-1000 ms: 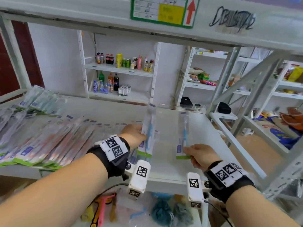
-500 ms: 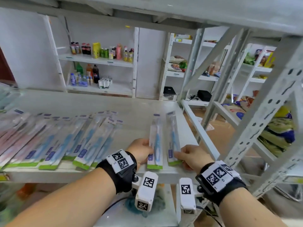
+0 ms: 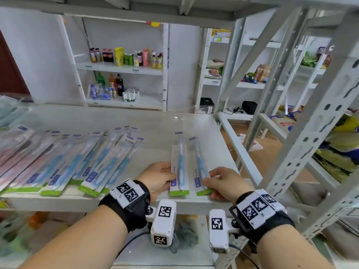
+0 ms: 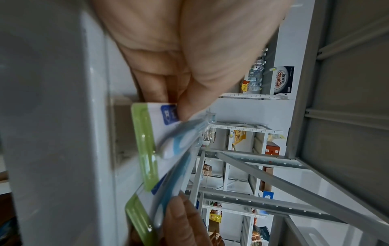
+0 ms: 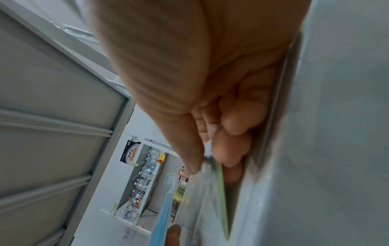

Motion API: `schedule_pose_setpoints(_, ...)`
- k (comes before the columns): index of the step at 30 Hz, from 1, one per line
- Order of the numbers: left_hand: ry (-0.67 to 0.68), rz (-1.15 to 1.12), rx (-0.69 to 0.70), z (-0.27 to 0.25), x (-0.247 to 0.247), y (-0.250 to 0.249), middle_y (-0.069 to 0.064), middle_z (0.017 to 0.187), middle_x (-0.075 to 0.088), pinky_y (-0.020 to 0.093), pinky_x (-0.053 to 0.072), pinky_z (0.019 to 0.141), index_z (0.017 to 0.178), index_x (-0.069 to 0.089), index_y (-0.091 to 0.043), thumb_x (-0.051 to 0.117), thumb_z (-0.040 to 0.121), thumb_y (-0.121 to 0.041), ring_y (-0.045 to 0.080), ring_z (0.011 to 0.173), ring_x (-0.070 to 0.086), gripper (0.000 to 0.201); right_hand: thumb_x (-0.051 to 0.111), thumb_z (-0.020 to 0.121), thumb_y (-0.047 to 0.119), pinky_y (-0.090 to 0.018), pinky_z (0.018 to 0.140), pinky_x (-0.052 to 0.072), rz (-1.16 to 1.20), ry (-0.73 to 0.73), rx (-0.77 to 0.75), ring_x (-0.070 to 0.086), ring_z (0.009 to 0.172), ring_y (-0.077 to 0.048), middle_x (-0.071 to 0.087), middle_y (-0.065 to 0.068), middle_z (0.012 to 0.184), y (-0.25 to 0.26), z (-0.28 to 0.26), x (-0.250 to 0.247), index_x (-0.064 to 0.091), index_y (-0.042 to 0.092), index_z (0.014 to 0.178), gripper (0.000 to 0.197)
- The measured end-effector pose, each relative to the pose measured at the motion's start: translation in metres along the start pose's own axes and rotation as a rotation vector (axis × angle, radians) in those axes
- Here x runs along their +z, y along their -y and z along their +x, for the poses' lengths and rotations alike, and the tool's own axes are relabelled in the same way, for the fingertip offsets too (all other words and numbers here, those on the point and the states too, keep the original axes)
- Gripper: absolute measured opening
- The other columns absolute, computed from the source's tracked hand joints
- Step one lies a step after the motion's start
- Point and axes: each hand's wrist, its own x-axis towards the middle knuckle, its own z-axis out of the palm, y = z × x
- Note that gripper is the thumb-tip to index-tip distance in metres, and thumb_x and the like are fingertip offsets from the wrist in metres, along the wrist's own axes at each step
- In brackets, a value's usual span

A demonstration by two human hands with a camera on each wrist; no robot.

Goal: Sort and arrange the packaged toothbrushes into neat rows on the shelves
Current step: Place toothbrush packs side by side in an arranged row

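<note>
Two blue packaged toothbrushes lie side by side on the white shelf (image 3: 136, 121), near its front right corner. My left hand (image 3: 161, 177) pinches the lower end of the left pack (image 3: 180, 167), seen close up in the left wrist view as a green-edged card (image 4: 147, 146). My right hand (image 3: 221, 181) pinches the lower end of the right pack (image 3: 200, 167), whose green edge (image 5: 221, 191) shows in the right wrist view. A slanted row of several blue packs (image 3: 93, 164) fills the shelf's left part, with pink packs (image 3: 13, 158) further left.
A gap of bare shelf separates the slanted row from the two held packs. Grey perforated uprights (image 3: 310, 142) and a diagonal brace stand to the right. Further shelves with bottles (image 3: 124, 57) and snack bags stand behind. A lower shelf holds blurred items.
Both hands came down from holding the packs in the air and laid them flat at the shelf's front right. The head view dropped and moved closer.
</note>
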Motion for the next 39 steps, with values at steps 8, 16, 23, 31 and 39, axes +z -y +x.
schedule_pose_setpoints(8,-0.024,0.065,0.006,0.007,0.006,0.0,0.014,0.101,0.068,0.031,0.059,0.074,0.108,0.059,-0.003,0.043,0.09,0.014,0.023,0.084,0.07,0.03,0.067,0.082,0.027,-0.019,0.045,0.047,-0.138,0.033,-0.106,0.055,0.041,-0.008,0.066,-0.001,0.068,0.001,0.003,0.001,0.041,0.032,0.137,0.061)
schedule_pose_setpoints(16,0.003,0.185,0.017,0.009,0.013,-0.001,0.007,0.091,0.071,0.025,0.057,0.063,0.102,0.062,-0.008,0.046,0.089,0.011,0.016,0.077,0.071,0.028,0.07,0.081,0.025,-0.017,0.038,0.04,-0.125,0.109,-0.071,0.049,0.035,-0.01,0.061,0.001,0.046,0.004,0.008,-0.002,0.04,0.028,0.139,0.066)
schedule_pose_setpoints(23,-0.06,0.223,0.049,0.011,0.019,0.0,0.007,0.096,0.068,0.025,0.059,0.064,0.118,0.055,-0.009,0.055,0.089,0.004,0.018,0.079,0.069,0.032,0.073,0.08,0.023,-0.018,0.038,0.04,-0.179,0.139,-0.052,0.049,0.034,-0.01,0.061,-0.002,0.051,0.008,0.01,-0.002,0.041,0.026,0.139,0.068)
schedule_pose_setpoints(31,-0.084,0.353,0.157,0.003,0.023,0.001,-0.001,0.071,0.065,0.019,0.055,0.059,0.122,0.06,-0.015,0.061,0.088,-0.003,0.008,0.06,0.066,0.037,0.072,0.08,0.023,-0.019,0.041,0.043,-0.22,0.128,-0.049,0.051,0.039,-0.01,0.062,-0.005,0.058,0.007,0.01,0.0,0.04,0.027,0.14,0.068)
schedule_pose_setpoints(39,-0.133,0.687,0.153,0.003,0.022,0.004,0.005,0.111,0.059,0.04,0.047,0.098,0.142,0.039,-0.018,0.068,0.083,-0.026,0.024,0.103,0.06,0.066,0.072,0.079,0.023,-0.02,0.043,0.045,-0.222,0.107,-0.04,0.051,0.041,-0.011,0.062,-0.004,0.06,0.006,0.011,0.002,0.04,0.026,0.14,0.069)
